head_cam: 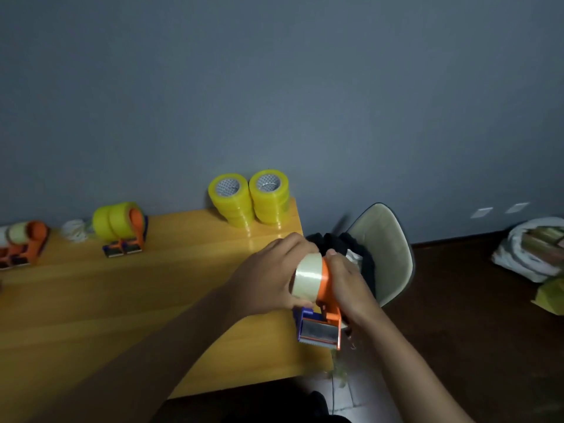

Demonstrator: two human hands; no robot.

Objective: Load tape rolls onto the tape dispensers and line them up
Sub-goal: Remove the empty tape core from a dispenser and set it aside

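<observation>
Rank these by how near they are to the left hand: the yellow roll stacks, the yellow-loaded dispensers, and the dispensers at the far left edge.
1. Yellow roll stacks, by the wall, just beyond the left hand.
2. Yellow-loaded dispensers, mid-table, further left.
3. Far-left dispensers, at the picture's left edge.

A bare grey-blue wall stands behind a yellow wooden table in dim light. Beside it, a pale chair rests on dark flooring; two white wall plates sit low.

A pale chair holding dark clothing stands beside the wooden table.
</observation>
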